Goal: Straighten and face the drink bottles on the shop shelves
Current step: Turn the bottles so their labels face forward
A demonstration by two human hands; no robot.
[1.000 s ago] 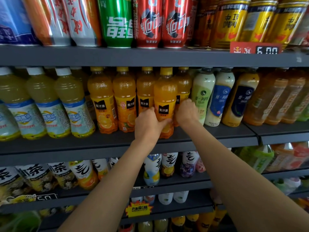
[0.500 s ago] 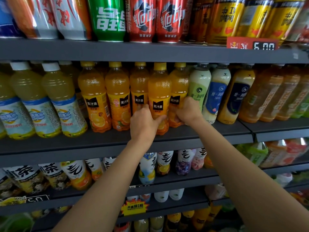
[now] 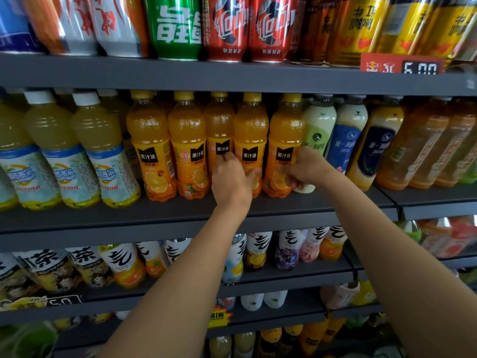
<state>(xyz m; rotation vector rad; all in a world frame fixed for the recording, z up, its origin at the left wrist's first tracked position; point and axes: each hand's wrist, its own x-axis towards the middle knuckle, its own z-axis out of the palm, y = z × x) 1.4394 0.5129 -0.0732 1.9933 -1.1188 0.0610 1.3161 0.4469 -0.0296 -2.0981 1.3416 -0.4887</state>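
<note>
Five orange juice bottles with yellow caps and black label tags stand in a row on the middle shelf (image 3: 103,220). My left hand (image 3: 232,184) grips the lower part of the fourth orange bottle (image 3: 249,127), fingers reaching in at its left side and thumb on its front. My right hand (image 3: 308,169) holds the fifth orange bottle (image 3: 285,127) from its right side, low on the label. Both bottles stand upright with their black tags facing front.
Pale yellow bottles with white caps (image 3: 95,151) stand left of the orange row, and milk tea bottles (image 3: 318,130) crowd close on the right. Cans (image 3: 178,27) line the shelf above, with a price tag (image 3: 402,64). Lower shelves hold more bottles.
The fourth orange bottle, which stood forward of the row, is now back in line. The fifth bottle has come level with it, label to the front. Both hands stayed on their bottles.
</note>
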